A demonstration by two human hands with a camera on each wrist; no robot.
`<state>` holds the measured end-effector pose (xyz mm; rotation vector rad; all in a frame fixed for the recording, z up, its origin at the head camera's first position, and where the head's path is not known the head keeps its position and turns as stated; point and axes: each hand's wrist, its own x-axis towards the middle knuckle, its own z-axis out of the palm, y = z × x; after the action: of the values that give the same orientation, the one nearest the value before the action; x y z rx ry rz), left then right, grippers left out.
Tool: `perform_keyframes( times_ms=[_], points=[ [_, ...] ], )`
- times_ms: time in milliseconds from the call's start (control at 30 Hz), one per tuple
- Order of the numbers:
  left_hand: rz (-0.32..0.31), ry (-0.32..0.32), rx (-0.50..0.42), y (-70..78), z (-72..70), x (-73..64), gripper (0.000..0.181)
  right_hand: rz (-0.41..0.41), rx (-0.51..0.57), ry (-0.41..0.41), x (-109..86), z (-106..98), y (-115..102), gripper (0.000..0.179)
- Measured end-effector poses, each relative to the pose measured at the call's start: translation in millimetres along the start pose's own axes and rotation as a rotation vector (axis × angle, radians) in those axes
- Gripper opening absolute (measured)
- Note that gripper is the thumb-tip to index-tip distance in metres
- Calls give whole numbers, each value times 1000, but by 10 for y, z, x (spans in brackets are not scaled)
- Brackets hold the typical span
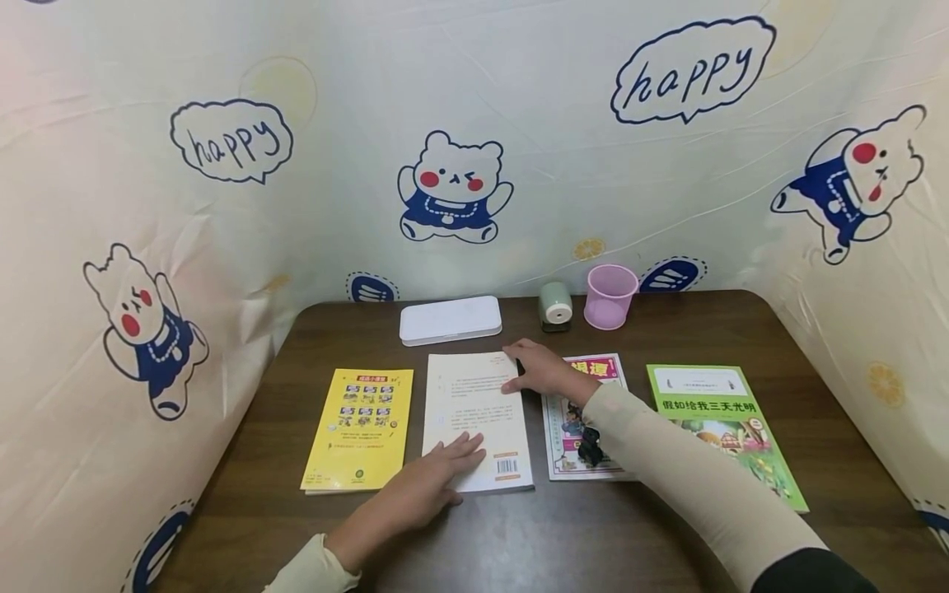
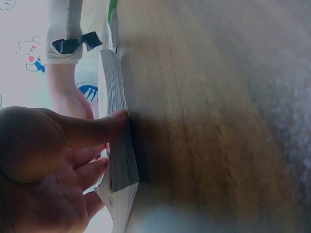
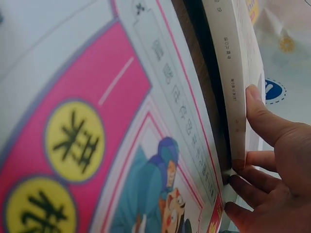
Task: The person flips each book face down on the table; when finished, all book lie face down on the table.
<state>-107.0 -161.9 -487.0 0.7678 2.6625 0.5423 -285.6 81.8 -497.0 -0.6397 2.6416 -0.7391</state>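
Note:
A white paperback book (image 1: 474,412) lies back cover up on the table, its barcode toward the front. My left hand (image 1: 433,478) rests on its lower left part with the fingers spread over the cover. In the left wrist view, the left thumb (image 2: 114,127) presses against the page edges of the book (image 2: 116,92). My right hand (image 1: 544,368) grips the book's far right corner. The right wrist view has its thumb (image 3: 257,104) on the cover beside the spine (image 3: 233,87), and its fingers bend around the corner, low by the table.
A yellow book (image 1: 359,428) lies to the left. Under the right forearm is a pink-and-white comic-style book (image 1: 559,445), and farther right a green book (image 1: 771,461). A white case (image 1: 451,319), a green pencil sharpener (image 1: 554,305) and a pink cup (image 1: 610,298) stand along the back.

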Motion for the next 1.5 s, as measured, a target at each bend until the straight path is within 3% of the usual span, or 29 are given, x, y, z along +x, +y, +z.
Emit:
perform_keyframes(
  times_ms=[667,1233,1500],
  points=[
    [2,-14,22,4,6,29,70,-55,-11,11,-95,-85,208,85],
    [17,2,22,6,-2,8,70,-59,83,44,-355,-315,568,70],
    [21,4,28,5,1,15,70,-54,71,64,-461,-389,803,63]
  ],
)
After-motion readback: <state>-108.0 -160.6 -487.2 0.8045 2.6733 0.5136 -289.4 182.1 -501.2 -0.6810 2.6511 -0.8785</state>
